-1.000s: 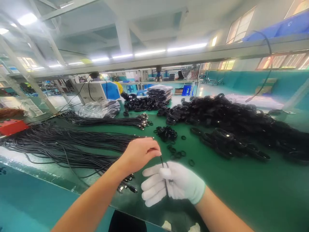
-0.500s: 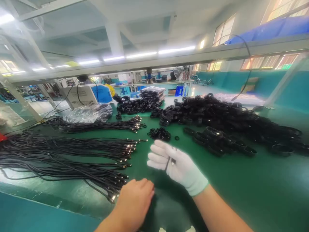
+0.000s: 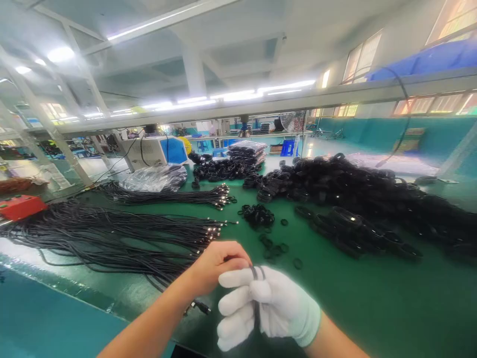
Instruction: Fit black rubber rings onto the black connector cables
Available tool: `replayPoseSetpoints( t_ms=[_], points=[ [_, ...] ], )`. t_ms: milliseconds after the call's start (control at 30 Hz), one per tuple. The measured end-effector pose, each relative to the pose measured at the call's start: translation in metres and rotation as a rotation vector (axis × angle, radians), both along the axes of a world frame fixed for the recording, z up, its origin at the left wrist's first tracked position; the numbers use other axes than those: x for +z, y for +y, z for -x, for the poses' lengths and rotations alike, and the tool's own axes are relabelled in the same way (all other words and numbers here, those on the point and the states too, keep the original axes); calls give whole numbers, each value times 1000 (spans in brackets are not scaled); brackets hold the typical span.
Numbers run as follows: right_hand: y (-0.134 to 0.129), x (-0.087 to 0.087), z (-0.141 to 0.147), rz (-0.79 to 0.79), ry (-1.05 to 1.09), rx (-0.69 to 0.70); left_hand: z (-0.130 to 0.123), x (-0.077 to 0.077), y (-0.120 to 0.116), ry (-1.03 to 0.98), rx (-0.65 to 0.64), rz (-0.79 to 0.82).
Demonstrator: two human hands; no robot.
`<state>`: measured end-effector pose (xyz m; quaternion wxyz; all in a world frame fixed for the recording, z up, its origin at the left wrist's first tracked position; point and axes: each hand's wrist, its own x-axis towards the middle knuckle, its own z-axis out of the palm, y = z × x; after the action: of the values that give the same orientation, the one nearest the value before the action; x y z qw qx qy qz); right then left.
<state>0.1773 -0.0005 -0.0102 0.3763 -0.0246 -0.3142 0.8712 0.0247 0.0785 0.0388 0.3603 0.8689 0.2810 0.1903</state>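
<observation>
My right hand (image 3: 261, 306), in a white glove, is closed around a black cable (image 3: 256, 318) that runs down across the palm. Dark bands cross the glove near the index finger; whether they are cable or rings I cannot tell. My bare left hand (image 3: 221, 266) pinches at the upper end of this cable, its fingertips touching the glove and partly hidden. Below my left wrist a black cable plug (image 3: 203, 307) shows. Just beyond the hands, several loose black rings (image 3: 274, 247) lie near a small heap of black rings (image 3: 258, 215).
Long black cables (image 3: 122, 233) with metal plug ends lie in bundles on the left of the green table (image 3: 357, 303). A large mound of coiled black cables (image 3: 346, 194) covers the right. Clear plastic bags (image 3: 154, 177), a white-and-blue machine (image 3: 158, 151) and a red box (image 3: 22, 206) stand further off.
My left hand has risen to meet the right. The gloved fingers have curled round the cable, and the hand has turned and moved lower. Loose rings now show beyond it. The view has shifted left.
</observation>
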Motion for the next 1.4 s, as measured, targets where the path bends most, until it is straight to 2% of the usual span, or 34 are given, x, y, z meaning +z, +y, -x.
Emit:
replayPoseSetpoints(
  t_ms=[167,233,300,367,433,500,567,667,767,867,933,1000,1067,1167,1267,1333,1400],
  points=[
    [7,14,-16,1,-10,-239,20,-38,11,214,186,-238],
    [10,18,-23,14,-38,-345,24,-47,2,297,232,-317],
    [12,20,-28,35,-72,-433,21,-52,-19,404,246,-428],
    [14,19,-28,60,-110,-496,14,-53,-44,467,218,-527],
    [15,15,-25,90,-165,-546,6,-50,-62,445,173,-587],
    [15,9,-21,101,-231,-550,1,-41,-66,376,163,-648],
    [13,3,-17,57,-277,-442,1,-27,-57,306,159,-679],
    [8,-6,-12,-4,-268,-163,5,-1,-32,217,75,-540],
    [3,-11,-6,54,-199,-12,6,11,-12,92,-43,-202],
    [1,-10,0,92,-114,57,4,-1,-1,-80,-90,95],
    [2,-7,1,102,-56,26,5,-17,4,-129,-49,132],
    [4,-2,-1,111,-24,-74,11,-33,10,-55,33,22],
    [7,3,-7,118,-33,-193,18,-46,12,104,138,-167],
    [11,8,-17,109,-86,-374,24,-53,0,337,251,-408],
    [14,10,-22,104,-124,-508,16,-52,-32,442,241,-530],
    [15,9,-22,113,-159,-562,6,-49,-51,442,203,-566],
    [16,6,-20,129,-229,-586,-1,-46,-61,422,169,-603]
  ],
)
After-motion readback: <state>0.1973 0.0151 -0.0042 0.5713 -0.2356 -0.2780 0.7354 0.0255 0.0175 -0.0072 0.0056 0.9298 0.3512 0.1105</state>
